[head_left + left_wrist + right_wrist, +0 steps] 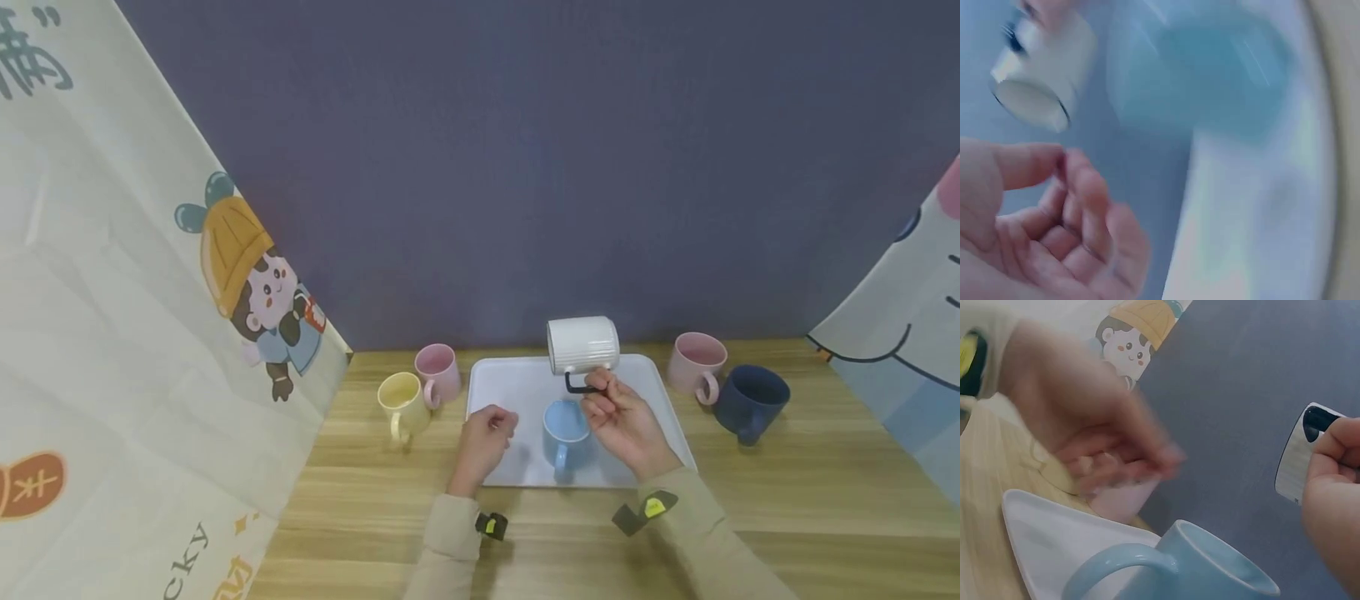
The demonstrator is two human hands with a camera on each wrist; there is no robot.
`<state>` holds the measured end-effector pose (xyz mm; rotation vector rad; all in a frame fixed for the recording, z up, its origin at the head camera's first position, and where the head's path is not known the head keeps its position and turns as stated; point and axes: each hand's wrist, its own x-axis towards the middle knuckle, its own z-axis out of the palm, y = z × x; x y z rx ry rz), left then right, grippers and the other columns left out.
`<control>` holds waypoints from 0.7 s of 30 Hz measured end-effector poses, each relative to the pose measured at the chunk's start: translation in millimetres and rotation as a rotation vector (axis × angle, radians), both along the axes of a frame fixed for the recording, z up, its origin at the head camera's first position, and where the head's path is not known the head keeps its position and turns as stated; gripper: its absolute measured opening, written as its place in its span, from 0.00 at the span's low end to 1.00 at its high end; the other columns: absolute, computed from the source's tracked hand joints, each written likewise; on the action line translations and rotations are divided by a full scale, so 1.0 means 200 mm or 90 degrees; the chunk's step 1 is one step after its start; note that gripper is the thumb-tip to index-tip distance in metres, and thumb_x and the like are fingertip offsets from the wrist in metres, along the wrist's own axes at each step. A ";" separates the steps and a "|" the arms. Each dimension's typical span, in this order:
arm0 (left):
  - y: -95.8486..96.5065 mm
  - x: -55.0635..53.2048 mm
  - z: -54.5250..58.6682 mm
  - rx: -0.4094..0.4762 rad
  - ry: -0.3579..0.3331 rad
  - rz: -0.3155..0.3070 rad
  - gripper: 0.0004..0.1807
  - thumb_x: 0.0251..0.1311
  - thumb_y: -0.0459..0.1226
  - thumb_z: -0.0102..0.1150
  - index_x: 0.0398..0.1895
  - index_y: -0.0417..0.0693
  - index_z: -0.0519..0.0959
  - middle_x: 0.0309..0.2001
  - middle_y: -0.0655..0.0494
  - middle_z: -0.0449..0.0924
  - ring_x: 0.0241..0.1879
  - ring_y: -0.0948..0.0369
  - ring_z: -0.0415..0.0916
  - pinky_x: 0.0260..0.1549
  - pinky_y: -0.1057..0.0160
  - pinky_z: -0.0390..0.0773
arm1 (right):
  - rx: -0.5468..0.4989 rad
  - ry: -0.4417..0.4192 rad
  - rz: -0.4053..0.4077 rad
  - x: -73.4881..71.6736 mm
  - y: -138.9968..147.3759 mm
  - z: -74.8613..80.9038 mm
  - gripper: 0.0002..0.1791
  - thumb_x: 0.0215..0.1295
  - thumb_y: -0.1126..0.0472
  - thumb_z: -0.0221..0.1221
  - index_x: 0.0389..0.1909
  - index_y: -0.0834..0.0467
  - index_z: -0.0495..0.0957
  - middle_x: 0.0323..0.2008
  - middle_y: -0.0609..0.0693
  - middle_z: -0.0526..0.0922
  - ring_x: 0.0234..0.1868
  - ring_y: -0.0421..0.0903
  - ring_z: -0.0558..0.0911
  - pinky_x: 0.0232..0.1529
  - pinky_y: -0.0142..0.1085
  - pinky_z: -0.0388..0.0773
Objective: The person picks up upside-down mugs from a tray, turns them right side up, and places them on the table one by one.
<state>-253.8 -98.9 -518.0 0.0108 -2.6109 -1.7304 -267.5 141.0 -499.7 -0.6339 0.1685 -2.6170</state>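
My right hand (pixel 628 423) pinches the black handle (pixel 579 387) of a white ribbed mug (pixel 585 342). The mug is held up on its side over the tray's far edge, its mouth facing left. Below it a light blue mug (pixel 566 427) stands upright on the white tray (pixel 507 379), handle toward me. To the left of that mug hovers my left hand (pixel 486 437), holding nothing. Its fingers (pixel 1088 187) are loosely curled, the thumb close to the index fingertip in the left wrist view.
Left of the tray stand a yellow mug (pixel 403 404) and a pink mug (pixel 438 371). On the right are another pink mug (pixel 696 362) and a dark blue mug (pixel 752 400). A dark wall (pixel 510 183) rises behind the wooden table (pixel 570 542); printed cloths hang at both sides.
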 end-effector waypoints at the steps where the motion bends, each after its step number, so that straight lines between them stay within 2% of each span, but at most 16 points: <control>1: 0.04 0.00 0.03 0.089 -0.022 -0.041 0.12 0.71 0.39 0.60 0.41 0.37 0.84 0.29 0.55 0.81 0.25 0.63 0.74 0.28 0.66 0.76 | 0.001 0.009 0.004 0.00 0.00 0.00 0.16 0.83 0.59 0.31 0.45 0.61 0.68 0.40 0.52 0.76 0.28 0.39 0.58 0.36 0.28 0.56; 4: 0.14 0.00 0.09 0.324 -0.102 -0.127 0.17 0.74 0.41 0.57 0.50 0.34 0.82 0.32 0.56 0.81 0.27 0.64 0.74 0.30 0.68 0.78 | 0.001 0.035 0.019 0.01 -0.01 0.00 0.17 0.83 0.60 0.30 0.45 0.61 0.67 0.41 0.52 0.76 0.29 0.39 0.58 0.37 0.29 0.57; 6: 0.20 -0.01 0.12 0.438 -0.145 -0.157 0.17 0.75 0.42 0.55 0.51 0.38 0.82 0.36 0.57 0.82 0.28 0.65 0.74 0.31 0.68 0.79 | -0.003 0.047 0.026 0.01 -0.01 -0.01 0.17 0.83 0.60 0.29 0.45 0.61 0.67 0.42 0.53 0.75 0.29 0.39 0.58 0.37 0.29 0.58; 9: 0.26 -0.02 0.15 0.571 -0.193 -0.179 0.12 0.75 0.43 0.54 0.47 0.47 0.84 0.39 0.59 0.82 0.29 0.67 0.72 0.30 0.69 0.77 | -0.005 0.063 0.036 0.01 -0.02 0.00 0.18 0.82 0.60 0.28 0.46 0.62 0.67 0.42 0.53 0.75 0.29 0.40 0.57 0.37 0.29 0.57; 12: 0.29 -0.03 0.18 0.657 -0.224 -0.200 0.11 0.77 0.42 0.51 0.43 0.52 0.84 0.40 0.63 0.82 0.28 0.69 0.71 0.27 0.71 0.73 | 0.005 0.073 0.037 0.01 -0.02 -0.01 0.18 0.82 0.60 0.28 0.46 0.62 0.67 0.42 0.53 0.75 0.29 0.39 0.56 0.37 0.29 0.55; 15: 0.31 -0.02 0.18 0.716 -0.250 -0.214 0.12 0.78 0.40 0.48 0.43 0.52 0.83 0.40 0.65 0.83 0.27 0.71 0.69 0.25 0.74 0.67 | 0.030 0.084 0.033 0.02 -0.01 -0.01 0.19 0.83 0.60 0.26 0.46 0.61 0.67 0.42 0.52 0.76 0.29 0.39 0.55 0.36 0.29 0.54; 18: 0.33 -0.01 0.18 0.756 -0.268 -0.220 0.13 0.79 0.40 0.45 0.41 0.52 0.81 0.38 0.66 0.82 0.24 0.73 0.67 0.22 0.76 0.62 | 0.050 0.084 0.040 0.02 -0.01 -0.02 0.20 0.83 0.59 0.24 0.46 0.60 0.67 0.42 0.51 0.75 0.30 0.39 0.55 0.36 0.29 0.55; 21: 0.34 0.00 0.19 0.788 -0.270 -0.222 0.14 0.80 0.41 0.43 0.39 0.53 0.79 0.36 0.66 0.81 0.21 0.74 0.63 0.20 0.77 0.59 | 0.058 0.070 0.055 0.03 -0.01 -0.01 0.22 0.84 0.59 0.23 0.47 0.61 0.67 0.44 0.51 0.76 0.30 0.39 0.60 0.37 0.28 0.60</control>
